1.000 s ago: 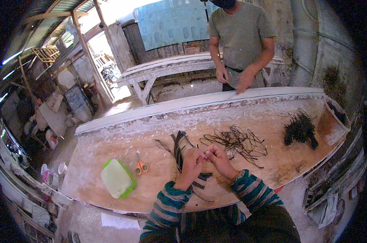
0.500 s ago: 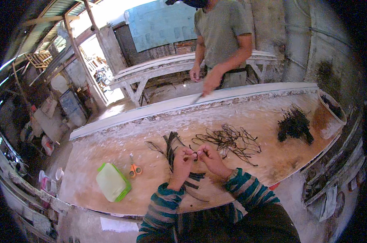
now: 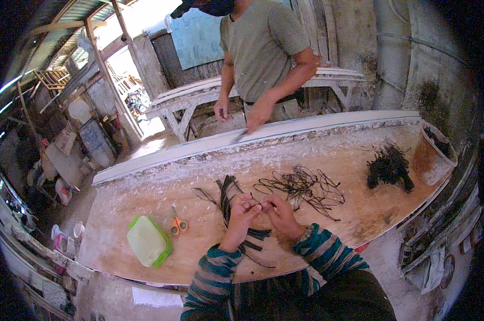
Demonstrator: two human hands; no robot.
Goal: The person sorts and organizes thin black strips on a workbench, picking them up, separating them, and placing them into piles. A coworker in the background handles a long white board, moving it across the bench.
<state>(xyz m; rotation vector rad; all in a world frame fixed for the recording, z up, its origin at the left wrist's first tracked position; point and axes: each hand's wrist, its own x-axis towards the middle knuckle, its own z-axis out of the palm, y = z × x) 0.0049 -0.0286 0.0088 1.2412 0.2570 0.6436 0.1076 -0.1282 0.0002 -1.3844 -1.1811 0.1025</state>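
Observation:
My left hand and my right hand meet fingertip to fingertip above the wooden table. Both are closed in a pinch on a small piece of thin black cord, mostly hidden by the fingers. Under and beside my left hand lies a bundle of flat black strips, whose cut ends show below the wrist. Just beyond my right hand spreads a loose tangle of black cord loops. To the left are orange-handled scissors, lying with the blades pointing away.
A pale box with green edges sits at the table's left. Toward the right are a heap of knotted black cords and a tilted bucket. Across the long white board, a person holds a blurred tool.
The person opposite has shifted left along the white board, tool hand included. My hands stay nearly in place, fingertips still together, with the right fingers turned slightly.

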